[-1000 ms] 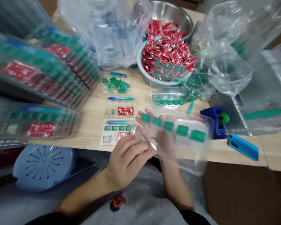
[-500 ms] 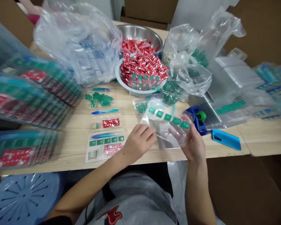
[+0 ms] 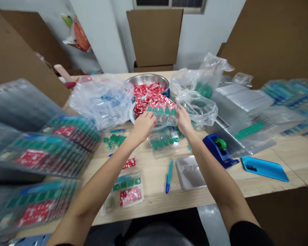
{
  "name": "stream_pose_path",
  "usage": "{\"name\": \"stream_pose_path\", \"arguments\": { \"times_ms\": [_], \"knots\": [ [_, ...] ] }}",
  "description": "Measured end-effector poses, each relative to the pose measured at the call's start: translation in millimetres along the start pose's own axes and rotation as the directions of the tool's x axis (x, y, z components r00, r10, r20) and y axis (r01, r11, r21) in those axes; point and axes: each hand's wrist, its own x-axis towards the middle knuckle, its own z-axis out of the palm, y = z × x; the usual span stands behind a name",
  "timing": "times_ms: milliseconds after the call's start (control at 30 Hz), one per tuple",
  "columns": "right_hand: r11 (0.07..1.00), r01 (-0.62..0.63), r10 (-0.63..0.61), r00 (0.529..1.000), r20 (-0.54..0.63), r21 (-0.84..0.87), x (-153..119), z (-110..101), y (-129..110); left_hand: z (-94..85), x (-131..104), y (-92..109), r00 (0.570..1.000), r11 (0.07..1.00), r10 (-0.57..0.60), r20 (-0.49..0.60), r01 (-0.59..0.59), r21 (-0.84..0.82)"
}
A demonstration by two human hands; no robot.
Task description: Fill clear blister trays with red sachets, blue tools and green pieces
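Note:
Both hands reach forward to the near rim of a pale blue bowl point(image 3: 131, 114) of red dotted packets point(image 3: 154, 101). My left hand point(image 3: 145, 125) closes on the left edge of a clear plastic tray point(image 3: 165, 119) with a row of green gem-like pieces. My right hand point(image 3: 184, 120) grips its right edge. Just below lies another clear tray point(image 3: 165, 140) with green pieces. Nearer the front edge are a blue-teal pen point(image 3: 169, 176) and a clear shallow tray point(image 3: 191, 172), partly behind my right forearm. A filled tray point(image 3: 128, 192) holding green pieces and a red packet lies by my left forearm.
Stacks of filled trays point(image 3: 41, 153) stand at left. A steel bowl point(image 3: 166, 82) and plastic bags point(image 3: 100, 102) sit at the back. To the right are a blue tape dispenser point(image 3: 218, 150), a blue phone point(image 3: 265, 168) and stacked clear plastic point(image 3: 243, 99).
My hands have moved forward from the table's front to the bowl. The pen and the clear shallow tray now show on the table. The view has tilted up.

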Motion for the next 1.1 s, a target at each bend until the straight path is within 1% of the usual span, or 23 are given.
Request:
{"name": "stream_pose_path", "arguments": {
  "times_ms": [67, 133, 233, 300, 400, 533, 600, 667, 700, 733, 767, 833, 867, 900, 1000, 1067, 1100],
  "knots": [
    [0.998, 0.057, -0.057, 0.998, -0.01, -0.032, 13, 5, -1, 3.8, 10, -11, 1.0, 1.0, 0.005, 0.03, -0.004, -0.022],
    [0.992, 0.108, -0.109, 0.994, -0.011, -0.068, 20, 9, -2, 6.0, 16, -21, 0.997, 0.998, 0.006, 0.072, -0.002, -0.062],
    [0.982, 0.155, -0.159, 0.987, -0.025, -0.103, 21, 12, -2, 6.7, 20, -34, 0.993, 0.992, 0.001, 0.115, 0.013, -0.123],
    [0.978, 0.175, -0.181, 0.982, -0.047, -0.113, 19, 13, -1, 6.6, 22, -39, 0.993, 0.989, -0.022, 0.113, 0.038, -0.14],
    [0.975, 0.195, -0.205, 0.974, -0.095, -0.103, 17, 14, 0, 6.4, 23, -40, 0.995, 0.988, -0.078, 0.061, 0.086, -0.131],
    [0.98, 0.192, -0.198, 0.966, -0.164, -0.052, 16, 15, -4, 5.7, 19, -29, 0.99, 0.986, -0.132, -0.045, 0.126, -0.105],
    [0.983, 0.181, -0.18, 0.968, -0.175, -0.013, 15, 16, -10, 6.1, 15, -19, 0.986, 0.988, -0.133, -0.103, 0.123, -0.095],
    [0.986, 0.163, -0.157, 0.974, -0.161, 0.022, 9, 20, -17, 7.2, 9, -7, 0.977, 0.996, -0.086, -0.197, 0.077, -0.053],
    [0.988, 0.149, -0.141, 0.979, -0.146, 0.042, 3, 21, -21, 7.7, 5, -2, 0.963, 0.999, -0.041, -0.265, 0.041, -0.008],
    [0.989, 0.131, -0.121, 0.985, -0.125, 0.075, -5, 23, -25, 7.7, 1, 4, 0.939, 0.999, 0.012, -0.343, 0.006, 0.054],
    [0.986, 0.112, -0.1, 0.99, -0.099, 0.12, -15, 25, -29, 7.1, -3, 10, 0.904, 0.992, 0.066, -0.422, -0.015, 0.123],
    [0.971, 0.076, -0.068, 0.997, -0.041, 0.226, -41, 27, -38, 3.0, -14, 20, 0.828, 0.971, 0.137, -0.544, -0.003, 0.24],
    [0.962, 0.063, -0.063, 0.998, -0.01, 0.267, -56, 27, -42, -0.6, -21, 24, 0.798, 0.962, 0.149, -0.584, 0.02, 0.273],
    [0.957, 0.055, -0.063, 0.998, 0.02, 0.285, -71, 27, -46, -5.1, -29, 28, 0.782, 0.957, 0.148, -0.606, 0.042, 0.288],
    [0.964, 0.041, -0.075, 0.99, 0.118, 0.263, -115, 27, -56, -21.3, -58, 36, 0.78, 0.967, 0.116, -0.615, 0.052, 0.248],
    [0.958, 0.026, -0.079, 0.981, 0.177, 0.287, -138, 30, -57, -31.4, -80, 39, 0.779, 0.992, 0.056, -0.625, 0.028, 0.124],
    [0.948, 0.011, -0.078, 0.977, 0.199, 0.318, -148, 32, -54, -35.5, -90, 41, 0.774, 1.0, -0.012, -0.633, 0.023, 0.008]
  ]
}}
